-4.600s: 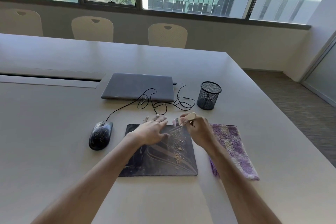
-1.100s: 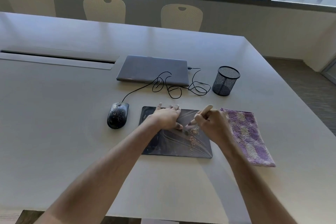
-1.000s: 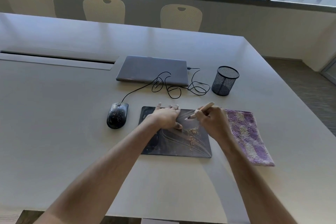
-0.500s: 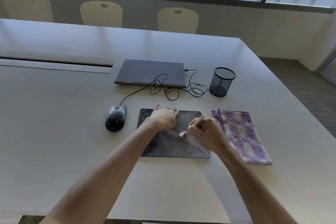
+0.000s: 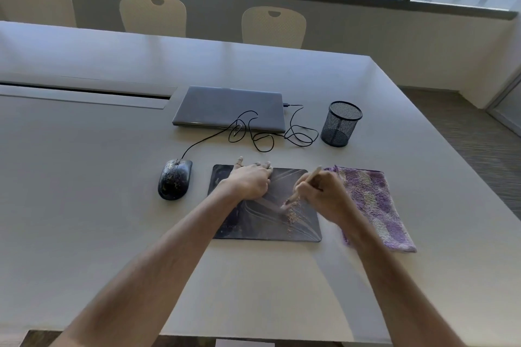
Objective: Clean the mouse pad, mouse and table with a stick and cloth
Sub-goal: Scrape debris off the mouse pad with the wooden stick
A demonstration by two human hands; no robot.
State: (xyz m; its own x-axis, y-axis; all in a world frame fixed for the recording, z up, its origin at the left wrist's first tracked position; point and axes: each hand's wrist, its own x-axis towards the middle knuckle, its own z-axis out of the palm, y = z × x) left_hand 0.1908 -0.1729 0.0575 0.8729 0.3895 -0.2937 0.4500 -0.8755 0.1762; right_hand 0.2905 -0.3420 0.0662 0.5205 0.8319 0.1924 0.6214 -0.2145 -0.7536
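**Stick at work on the crumb-strewn mouse pad**

The left hand [image 5: 249,182] lay palm down on the far half of the dark rectangular mouse pad [image 5: 253,222], its fingers spread flat and reaching to the pad's far edge. The right hand [image 5: 321,196] was curled around a thin pale wooden stick [image 5: 306,183], fingers wrapped together on its shaft; the stick slanted down to the left, and its blurred lower tip met the pad's surface beside a scatter of tan crumbs [image 5: 293,213] on the pad's right half.

The pad sat on the broad pale grey table [image 5: 84,205], near its front edge. A glossy black corded mouse [image 5: 174,179], speckled with the same tan bits, rested on the table just left of the pad, apart from it. A purple and white fluffy cloth [image 5: 375,203] lay flat just right of the pad, partly hidden by the right forearm.

Farther back, a closed grey laptop [image 5: 229,108] lay flat, with the mouse's black cable [image 5: 262,138] looped in front of it. A black mesh pen cup [image 5: 341,124] stood upright to the laptop's right. Three cream chairs [image 5: 273,25] lined the table's far side beneath the windows.
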